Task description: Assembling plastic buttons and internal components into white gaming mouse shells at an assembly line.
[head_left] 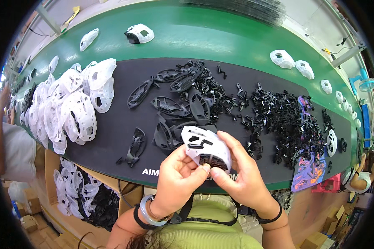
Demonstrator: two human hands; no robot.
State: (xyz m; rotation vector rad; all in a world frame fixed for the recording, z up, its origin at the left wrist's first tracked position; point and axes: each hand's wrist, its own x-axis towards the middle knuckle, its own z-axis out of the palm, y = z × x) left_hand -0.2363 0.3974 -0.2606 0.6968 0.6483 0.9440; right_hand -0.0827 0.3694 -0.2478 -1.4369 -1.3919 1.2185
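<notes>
Between my hands, over the near edge of the black mat, is a white plastic shell [210, 143] with cut-out slots and black parts in it. My left hand [180, 170] grips its left and lower rim, thumb pressed at the black piece on the underside. My right hand [241, 174] holds the right side, fingers along the outer curve and thumb at the lower edge. Just beyond lie black oval frames [168, 106] in a loose heap. Small black clips [274, 112] are piled on the right. A single black frame [136, 147] lies left of my hands.
White shells [66, 103] are stacked at the left. More shells stand on the green bench [203, 25], including one with a black part [140, 34]. A cardboard box [52, 178] of white and black pieces sits below left. A purple patterned sheet [309, 172] lies right. Other people are at both sides.
</notes>
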